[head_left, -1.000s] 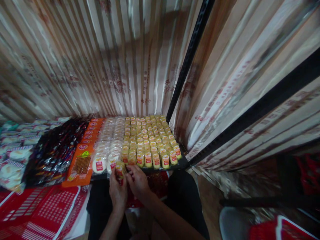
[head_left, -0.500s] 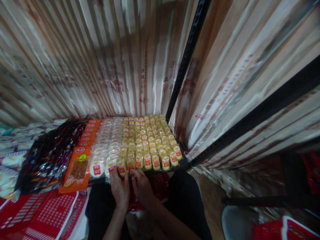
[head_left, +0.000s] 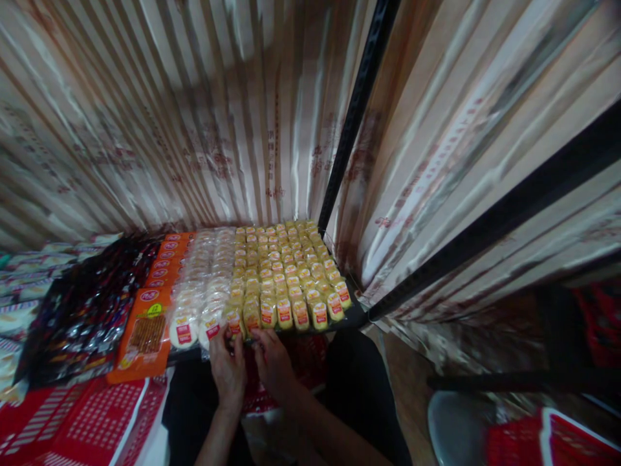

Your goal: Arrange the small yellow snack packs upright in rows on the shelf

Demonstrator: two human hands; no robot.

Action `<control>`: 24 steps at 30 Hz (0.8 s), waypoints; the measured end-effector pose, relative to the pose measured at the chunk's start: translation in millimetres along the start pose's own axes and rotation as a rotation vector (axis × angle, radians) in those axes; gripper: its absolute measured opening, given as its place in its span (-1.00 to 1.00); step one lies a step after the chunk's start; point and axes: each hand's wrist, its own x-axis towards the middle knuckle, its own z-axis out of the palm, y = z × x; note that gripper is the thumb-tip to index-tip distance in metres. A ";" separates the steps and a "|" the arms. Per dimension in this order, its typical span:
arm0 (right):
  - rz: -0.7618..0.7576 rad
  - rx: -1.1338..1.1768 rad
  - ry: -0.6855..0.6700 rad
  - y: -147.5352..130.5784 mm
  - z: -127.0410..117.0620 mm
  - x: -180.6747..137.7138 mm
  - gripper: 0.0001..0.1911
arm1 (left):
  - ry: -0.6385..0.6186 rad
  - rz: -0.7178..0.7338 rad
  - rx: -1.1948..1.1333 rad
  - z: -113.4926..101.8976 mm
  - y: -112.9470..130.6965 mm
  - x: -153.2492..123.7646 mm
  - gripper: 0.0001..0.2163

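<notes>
Rows of small yellow cakes in clear wrappers (head_left: 284,313) with red-and-orange labels fill the right end of a dark shelf. At the front left of these rows, my left hand (head_left: 227,370) has its thumb and fingers closed about the lower part of a wrapped yellow cake (head_left: 234,318). Just beside it, my right hand (head_left: 272,360) has bent fingers pressed against the bottom of the neighbouring wrapped cake (head_left: 251,312). Two columns of round white wrapped cakes (head_left: 184,329) stand directly left of the yellow ones. The undersides of the touched cakes are hidden.
Orange snack bags (head_left: 144,333) and dark shiny packets (head_left: 77,310) lie farther left. Red plastic baskets (head_left: 92,414) sit below the shelf edge. A black metal post (head_left: 356,110) rises at the shelf's back right corner, before draped printed sheeting (head_left: 218,129).
The view has shifted slightly, moving the shelf goods a little left in the picture. Both hands stay at the same front cakes, with only small finger movement.
</notes>
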 end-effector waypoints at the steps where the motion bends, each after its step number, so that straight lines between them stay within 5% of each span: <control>1: -0.005 0.001 0.002 -0.1 -0.2 0.3 -0.69 | -0.001 0.017 0.003 0.2 -0.6 0.6 -0.63; 17: 0.082 -0.045 -0.206 21.0 -25.8 -37.0 -0.70 | 0.060 0.190 0.046 -11.8 -7.5 -23.4 -0.76; 21: 0.349 -0.098 -0.190 58.1 -27.9 -46.4 -0.72 | -0.224 0.197 -0.059 -4.7 -18.2 -55.5 -0.80; 24: 0.483 -0.094 -0.131 87.0 -23.6 -43.1 -0.76 | -0.483 0.063 -0.122 19.6 -25.4 -71.9 -0.78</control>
